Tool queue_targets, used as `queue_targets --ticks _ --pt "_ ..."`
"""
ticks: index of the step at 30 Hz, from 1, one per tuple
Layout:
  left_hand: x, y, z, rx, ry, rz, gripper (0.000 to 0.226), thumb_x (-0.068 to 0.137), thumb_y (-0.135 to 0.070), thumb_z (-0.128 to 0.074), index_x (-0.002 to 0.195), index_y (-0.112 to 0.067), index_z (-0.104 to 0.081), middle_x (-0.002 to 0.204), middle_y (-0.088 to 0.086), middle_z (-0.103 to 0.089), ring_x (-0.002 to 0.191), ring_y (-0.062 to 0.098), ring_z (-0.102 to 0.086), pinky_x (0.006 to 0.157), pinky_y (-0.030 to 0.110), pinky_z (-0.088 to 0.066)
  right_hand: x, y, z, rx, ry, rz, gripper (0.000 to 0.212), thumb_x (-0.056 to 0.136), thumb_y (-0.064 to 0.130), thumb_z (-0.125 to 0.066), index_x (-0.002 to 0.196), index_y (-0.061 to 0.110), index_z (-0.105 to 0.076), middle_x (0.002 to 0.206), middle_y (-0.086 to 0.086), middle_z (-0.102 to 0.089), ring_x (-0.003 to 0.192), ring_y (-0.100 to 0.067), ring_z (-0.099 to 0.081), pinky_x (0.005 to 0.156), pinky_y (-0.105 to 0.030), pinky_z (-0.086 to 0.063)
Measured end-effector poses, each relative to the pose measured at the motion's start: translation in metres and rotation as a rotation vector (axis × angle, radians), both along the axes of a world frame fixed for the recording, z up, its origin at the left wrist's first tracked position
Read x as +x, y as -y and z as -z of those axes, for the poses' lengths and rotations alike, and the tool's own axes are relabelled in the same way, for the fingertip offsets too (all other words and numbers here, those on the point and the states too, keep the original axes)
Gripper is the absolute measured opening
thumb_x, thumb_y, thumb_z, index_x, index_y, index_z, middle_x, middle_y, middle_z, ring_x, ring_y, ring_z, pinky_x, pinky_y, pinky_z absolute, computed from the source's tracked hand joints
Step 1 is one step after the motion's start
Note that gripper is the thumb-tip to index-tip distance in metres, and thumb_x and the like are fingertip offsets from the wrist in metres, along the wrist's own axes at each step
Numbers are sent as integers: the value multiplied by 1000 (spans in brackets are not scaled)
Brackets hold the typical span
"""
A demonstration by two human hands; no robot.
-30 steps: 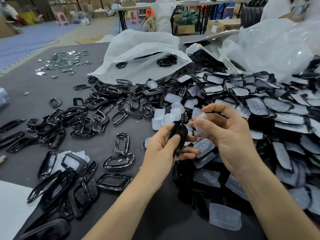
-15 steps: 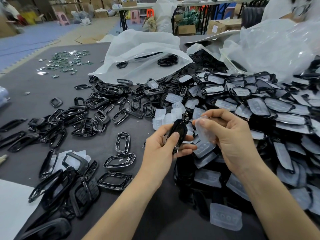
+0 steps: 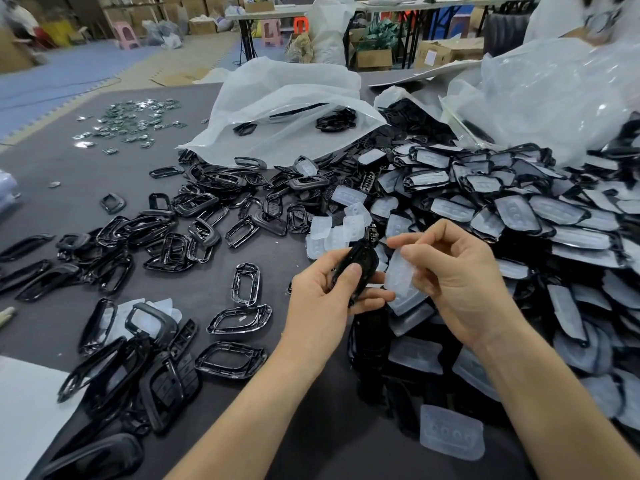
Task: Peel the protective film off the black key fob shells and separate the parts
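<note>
L hand (image 3: 322,299) grips glossy black fob shell (image 3: 358,263); R hand (image 3: 457,282) pinches translucent white film (image 3: 401,282), since lowered beside shell: peel judged done.

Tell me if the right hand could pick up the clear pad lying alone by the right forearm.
Probably not yet: the right hand pinches another clear piece. The pad itself lies uncovered.

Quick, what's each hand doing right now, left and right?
Left hand: grips a glossy black plastic key fob shell.
Right hand: pinches a translucent white protective film piece.
</note>
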State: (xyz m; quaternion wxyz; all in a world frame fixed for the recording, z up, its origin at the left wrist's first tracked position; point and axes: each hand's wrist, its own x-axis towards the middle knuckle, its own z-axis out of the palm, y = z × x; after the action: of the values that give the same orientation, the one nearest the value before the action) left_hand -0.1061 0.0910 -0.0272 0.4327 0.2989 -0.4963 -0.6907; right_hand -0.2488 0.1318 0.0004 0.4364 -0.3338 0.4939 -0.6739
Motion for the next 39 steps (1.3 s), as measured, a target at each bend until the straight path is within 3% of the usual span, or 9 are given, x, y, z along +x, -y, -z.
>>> queue_targets --ticks 4,7,13,16,23,26,29,34,39 --pt "0 0 0 -2 -2 9 21 101 -1 -41 104 -6 -61 76 7 -73 64 18 -71 60 19 -55 -1 0 -3 -50 199 -120 21 65 6 -71 77 7 -54 73 -8 -63 59 -13 -65 54 -15 -51" --pt "0 1 -1 -1 -2 7 21 101 -3 -43 104 -9 -63 76 8 -73 64 18 -71 60 19 -55 -1 -1 -3 -78 250 -161 28 62 3 -70 88 4 -59 74 -4 -65 78 -24 -73 65 -15 -54" --pt "0 0 1 -21 0 22 20 101 -1 -42 108 -6 -60 73 3 -72 61 15 -70 59 19 -55 2 0 0 -38 -78 -57 10 79 -1 -66 79 9 -66 68 -7 -65 60 -22 -68 46 -20 -48" --pt "1 0 0 -28 6 26 20 101 0 -40 111 -2 -58 73 3 -72 60 16 -70 59 19 -55 3 0 2 -42 -204 -38 15 83 -7 -64 84 8 -67 68 -5 -66 59 -18 -66 52 -19 -49" --pt "1 1 1 -103 38 -61 21 100 -1 -44 108 -8 -62 83 7 -74 66 20 -72 61 22 -56 5 -2 0 -74 -222 -45 7 83 -4 -64 85 2 -67 68 -6 -69 61 -15 -68 61 -18 -53" --pt "1 3 6 -221 116 -171 27 98 -2 -51 107 -22 -67 94 6 -74 75 26 -73 68 32 -60 6 -4 -2 -117 -311 -117 7 80 2 -68 84 8 -70 66 -2 -68 60 -13 -64 59 -18 -52" --pt "3 4 11 -377 226 -200 20 90 -25 -61 109 -30 -68 94 3 -74 83 33 -72 77 51 -58 10 -2 0 -118 -456 -94 15 79 1 -72 79 16 -70 68 3 -69 59 -8 -61 59 -18 -50" --pt "1 0 11 -475 240 -181 18 90 -41 -60 106 -44 -67 90 -11 -74 79 14 -74 71 41 -61 13 -1 6 -128 -653 140 20 79 11 -76 74 28 -69 72 6 -69 63 -11 -62 60 -20 -51" --pt "0 2 13 -500 282 -182 23 89 -35 -60 110 -42 -65 89 -5 -75 77 32 -72 75 50 -58 13 1 8 -107 -719 160 23 77 11 -77 72 32 -68 80 7 -62 67 -10 -57 62 -17 -46"
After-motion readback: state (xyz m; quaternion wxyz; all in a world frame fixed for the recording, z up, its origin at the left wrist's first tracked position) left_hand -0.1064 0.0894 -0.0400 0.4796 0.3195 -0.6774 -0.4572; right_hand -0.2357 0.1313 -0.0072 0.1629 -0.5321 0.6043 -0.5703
